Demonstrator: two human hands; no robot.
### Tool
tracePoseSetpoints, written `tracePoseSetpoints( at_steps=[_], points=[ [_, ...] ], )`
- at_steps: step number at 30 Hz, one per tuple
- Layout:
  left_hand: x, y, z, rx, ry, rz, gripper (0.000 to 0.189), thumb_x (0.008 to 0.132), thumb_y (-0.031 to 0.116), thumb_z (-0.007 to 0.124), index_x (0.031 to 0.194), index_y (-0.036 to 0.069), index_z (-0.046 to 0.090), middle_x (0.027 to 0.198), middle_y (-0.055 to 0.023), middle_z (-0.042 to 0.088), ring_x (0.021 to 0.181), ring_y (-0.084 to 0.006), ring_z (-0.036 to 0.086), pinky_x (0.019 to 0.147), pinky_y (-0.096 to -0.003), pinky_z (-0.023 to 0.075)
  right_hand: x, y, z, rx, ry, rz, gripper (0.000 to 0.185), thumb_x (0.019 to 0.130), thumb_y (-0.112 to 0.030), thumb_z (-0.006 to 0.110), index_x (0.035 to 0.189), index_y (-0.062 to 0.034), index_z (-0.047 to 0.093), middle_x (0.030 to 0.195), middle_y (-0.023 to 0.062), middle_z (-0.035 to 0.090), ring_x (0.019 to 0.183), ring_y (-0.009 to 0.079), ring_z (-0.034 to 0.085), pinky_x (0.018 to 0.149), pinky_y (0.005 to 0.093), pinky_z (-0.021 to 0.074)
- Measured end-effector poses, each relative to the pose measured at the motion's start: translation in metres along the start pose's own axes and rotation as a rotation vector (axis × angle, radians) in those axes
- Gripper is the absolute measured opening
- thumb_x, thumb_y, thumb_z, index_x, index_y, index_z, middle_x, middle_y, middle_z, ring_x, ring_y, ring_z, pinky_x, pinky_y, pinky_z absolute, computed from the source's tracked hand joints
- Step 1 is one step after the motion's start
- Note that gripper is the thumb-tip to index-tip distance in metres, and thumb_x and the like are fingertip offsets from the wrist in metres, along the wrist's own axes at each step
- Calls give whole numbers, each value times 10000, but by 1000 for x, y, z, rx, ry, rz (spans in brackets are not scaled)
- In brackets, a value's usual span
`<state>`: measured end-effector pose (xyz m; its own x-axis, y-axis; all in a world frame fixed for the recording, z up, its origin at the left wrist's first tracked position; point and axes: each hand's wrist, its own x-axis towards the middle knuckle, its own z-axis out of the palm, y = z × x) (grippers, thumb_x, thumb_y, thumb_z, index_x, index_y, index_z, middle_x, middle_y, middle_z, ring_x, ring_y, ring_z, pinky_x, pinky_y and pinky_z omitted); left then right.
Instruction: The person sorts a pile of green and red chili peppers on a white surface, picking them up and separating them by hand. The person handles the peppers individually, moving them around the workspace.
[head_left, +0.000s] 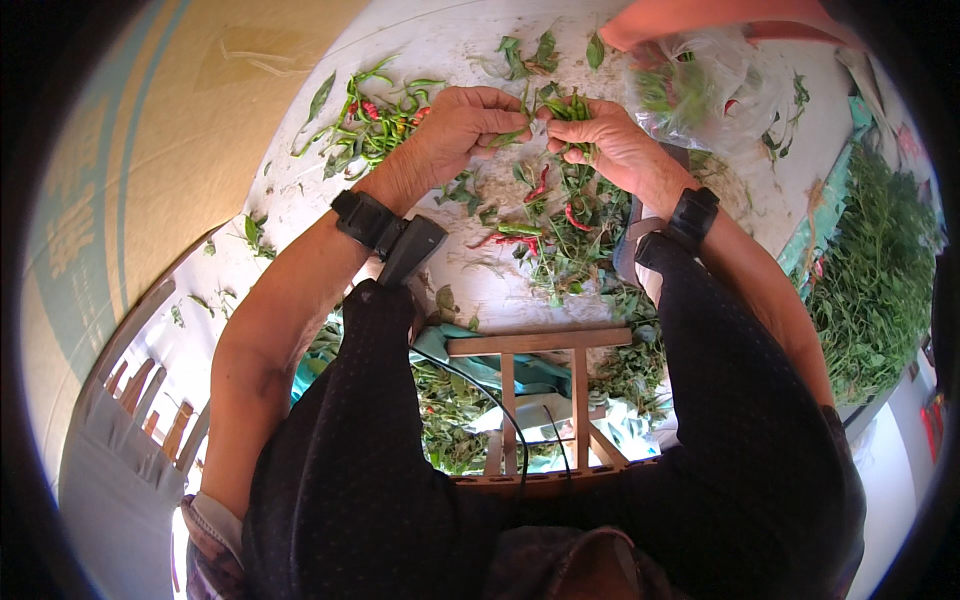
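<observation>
In front of me my right hand (611, 139) is closed around a small bunch of green chili peppers (571, 110). Close beside it, my left hand (472, 124) pinches a thin green sprig with a leaf (510, 138) between thumb and fingers. The fingertips of both hands almost meet. To the left of my left hand lies a pile of green and red chili peppers (375, 124) on the whitish floor. Below the hands, red chilies (577, 217) and a green chili (519, 229) lie among picked-over pepper stalks and leaves (570, 262).
A large cardboard box (172, 127) stands at the left. A clear plastic bag (705, 97) with green and red contents sits behind my right hand. Heaped leafy plants (874, 277) lie at the right. A wooden stool frame (540, 343) shows between my knees, with a black cable (502, 405) across it.
</observation>
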<state>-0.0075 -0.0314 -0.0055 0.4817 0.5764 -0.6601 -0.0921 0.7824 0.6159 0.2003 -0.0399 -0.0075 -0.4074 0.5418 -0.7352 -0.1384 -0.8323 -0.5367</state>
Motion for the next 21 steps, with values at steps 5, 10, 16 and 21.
tracePoseSetpoints(
  at_steps=[5,10,16,21],
  points=[
    [-2,-2,9,-69,-44,-48,114,806,119,626,880,34,612,762,-9,620,555,-34,485,466,-172,327,-1,1,4,49,-45,-9,169,778,-115,662,899,-24,587,801,61,610,681,122,562,551,220,368],
    [1,0,14,-49,-64,-60,136,802,117,629,876,5,605,786,-35,635,605,-43,542,471,-172,340,-2,2,6,108,60,-17,148,791,-115,648,889,-24,584,770,65,603,671,137,573,548,226,372],
    [0,-1,18,-78,-81,-100,144,806,100,614,904,-4,599,791,-53,639,587,-37,521,473,-165,360,-3,0,7,123,31,-23,133,816,-108,617,885,1,583,764,71,592,665,150,574,543,235,373],
    [0,-1,10,-89,-156,-92,158,805,77,608,935,-10,585,774,-65,632,519,-31,465,450,-162,333,0,3,1,149,45,-70,145,810,-94,621,882,26,585,748,65,569,636,142,534,530,240,378]
  ],
)
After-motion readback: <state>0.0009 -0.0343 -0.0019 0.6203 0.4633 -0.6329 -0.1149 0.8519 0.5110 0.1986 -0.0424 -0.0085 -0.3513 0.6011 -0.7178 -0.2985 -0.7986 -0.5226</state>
